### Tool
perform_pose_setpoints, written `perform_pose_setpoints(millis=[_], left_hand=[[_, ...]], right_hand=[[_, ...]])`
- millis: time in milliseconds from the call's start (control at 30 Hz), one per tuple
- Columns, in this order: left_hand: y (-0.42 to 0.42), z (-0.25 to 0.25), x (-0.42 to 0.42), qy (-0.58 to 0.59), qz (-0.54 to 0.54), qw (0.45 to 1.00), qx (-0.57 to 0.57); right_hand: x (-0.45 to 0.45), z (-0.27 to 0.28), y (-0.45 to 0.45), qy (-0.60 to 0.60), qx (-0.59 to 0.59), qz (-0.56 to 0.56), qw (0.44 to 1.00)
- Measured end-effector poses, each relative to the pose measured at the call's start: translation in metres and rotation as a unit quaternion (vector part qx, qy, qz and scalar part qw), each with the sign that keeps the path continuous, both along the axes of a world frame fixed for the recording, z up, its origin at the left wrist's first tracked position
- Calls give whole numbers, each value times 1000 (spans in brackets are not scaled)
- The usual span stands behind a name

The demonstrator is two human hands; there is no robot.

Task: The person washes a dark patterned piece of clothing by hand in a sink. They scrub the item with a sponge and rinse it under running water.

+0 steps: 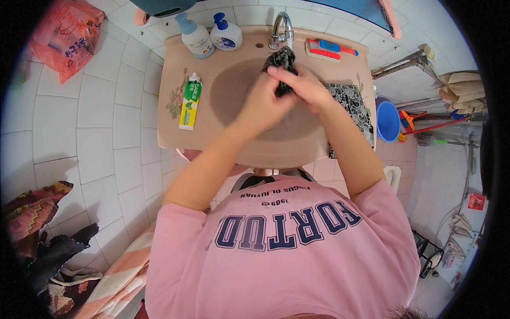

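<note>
A dark, wet cloth [280, 60] with pale suds on it is bunched between my two hands, over the basin [231, 85] of the beige sink. My left hand [261, 95] grips its lower part from the left. From the right, my right hand [312, 89] closes around the same cloth, its thumb lying across toward the left hand. Water runs from the curved chrome faucet [283, 26] just above, onto the cloth's upper end. Some of the cloth is hidden inside my fingers.
Two pump bottles [197, 40] stand at the sink's back left, with a toothpaste tube [190, 103] nearer. A red-bristled brush [322, 52] and a blue-handled brush [334, 47] lie back right. A black-and-white patterned cloth [350, 103] drapes over the right edge, near a blue bucket [388, 121].
</note>
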State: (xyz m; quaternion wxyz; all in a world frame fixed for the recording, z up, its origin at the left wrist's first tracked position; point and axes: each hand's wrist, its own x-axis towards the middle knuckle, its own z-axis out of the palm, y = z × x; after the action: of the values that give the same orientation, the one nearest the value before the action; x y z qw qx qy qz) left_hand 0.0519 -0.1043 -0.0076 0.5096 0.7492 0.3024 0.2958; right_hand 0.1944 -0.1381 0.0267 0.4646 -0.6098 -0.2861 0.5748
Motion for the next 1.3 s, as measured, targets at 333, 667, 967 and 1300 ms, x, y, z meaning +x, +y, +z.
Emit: perform_pose_setpoints(millis=[333,667,967,1300], left_hand=[[-33,-134,-3,-404,23,491,-772],[-19,-115,20,-503,49,452,-735],[-19,-113,5,-396,162,540,-725],[-11,-102,-6,-411,124,527,-734]], right_hand=[[-23,-107,-62,-514,262,256,775],[140,-145,137,220,-137,-89,962],[115,-115,152,1,-95,8,995],[5,98,158,-516,525,87,671]])
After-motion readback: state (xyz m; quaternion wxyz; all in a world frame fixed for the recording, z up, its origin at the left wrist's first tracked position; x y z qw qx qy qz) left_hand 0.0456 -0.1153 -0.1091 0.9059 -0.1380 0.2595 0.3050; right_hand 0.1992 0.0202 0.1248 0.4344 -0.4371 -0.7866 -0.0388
